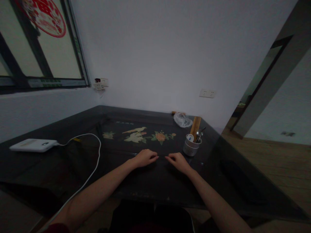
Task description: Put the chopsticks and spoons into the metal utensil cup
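Both of my hands rest on a dark glass-topped table (73, 152) with a painted bird and flower picture under the glass. My left hand (145, 158) lies palm down with its fingers curled in and its fingertips pointing right. My right hand (178, 161) lies close beside it, fingers also curled, with its fingertips pointing left. The two sets of fingertips sit a short way apart, and I see nothing in either hand. A metal utensil cup (191, 145) with chopsticks and spoons stands just beyond my right hand.
A white flat device (34, 145) lies at the table's left, and its white cable (96, 161) runs off the front edge. A crumpled plastic bag (182, 119) lies at the back by the wall. A window is at the left and a doorway at the right.
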{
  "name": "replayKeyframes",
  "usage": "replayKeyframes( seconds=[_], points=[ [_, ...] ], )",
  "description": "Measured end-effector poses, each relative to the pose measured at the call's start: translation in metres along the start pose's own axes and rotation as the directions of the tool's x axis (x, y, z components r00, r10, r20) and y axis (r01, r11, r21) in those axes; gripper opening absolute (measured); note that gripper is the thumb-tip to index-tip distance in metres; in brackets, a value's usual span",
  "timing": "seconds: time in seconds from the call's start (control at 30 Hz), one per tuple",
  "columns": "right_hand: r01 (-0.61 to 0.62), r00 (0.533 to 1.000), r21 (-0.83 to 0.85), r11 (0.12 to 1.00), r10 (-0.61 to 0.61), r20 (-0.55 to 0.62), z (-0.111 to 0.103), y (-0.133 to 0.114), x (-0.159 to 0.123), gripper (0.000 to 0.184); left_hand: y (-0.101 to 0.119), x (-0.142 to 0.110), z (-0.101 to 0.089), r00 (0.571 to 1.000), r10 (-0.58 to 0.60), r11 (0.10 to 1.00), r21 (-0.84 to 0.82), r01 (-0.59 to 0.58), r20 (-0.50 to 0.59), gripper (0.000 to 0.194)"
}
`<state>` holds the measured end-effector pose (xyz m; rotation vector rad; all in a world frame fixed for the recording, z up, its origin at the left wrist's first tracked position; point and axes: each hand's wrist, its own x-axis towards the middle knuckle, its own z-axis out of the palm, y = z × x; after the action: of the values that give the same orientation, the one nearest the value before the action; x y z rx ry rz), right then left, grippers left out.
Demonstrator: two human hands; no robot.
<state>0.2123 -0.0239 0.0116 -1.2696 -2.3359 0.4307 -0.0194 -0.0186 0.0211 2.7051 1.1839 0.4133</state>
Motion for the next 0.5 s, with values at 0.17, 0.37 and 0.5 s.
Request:
replayKeyframes(
  seconds=[0.17, 0.37, 0.5],
  points=[
    [0.012, 1.000, 0.003, 1.000, -0.012, -0.007, -0.0001, -0.0003, -0.0005, 0.042, 0.0017, -0.0003, 0.0002, 1.000, 0.011, 1.000, 0.017, -0.011, -0.003, 0.033],
    [0.005, 1.000, 0.011, 1.000, -0.005, 0.000, 0.0019, 0.0012, 0.0003, 0.042, 0.0012, -0.0003, 0.0010, 1.000, 0.014, 0.999, 0.034, -0.014, 0.004, 0.033],
    [-0.005, 1.000, 0.005, 1.000, 0.005, -0.001, 0.0055, 0.0037, 0.0012, 0.043, 0.0020, -0.0003, -0.0002, 1.000, 0.020, 0.999, 0.042, -0.020, 0.003, 0.032]
  ],
)
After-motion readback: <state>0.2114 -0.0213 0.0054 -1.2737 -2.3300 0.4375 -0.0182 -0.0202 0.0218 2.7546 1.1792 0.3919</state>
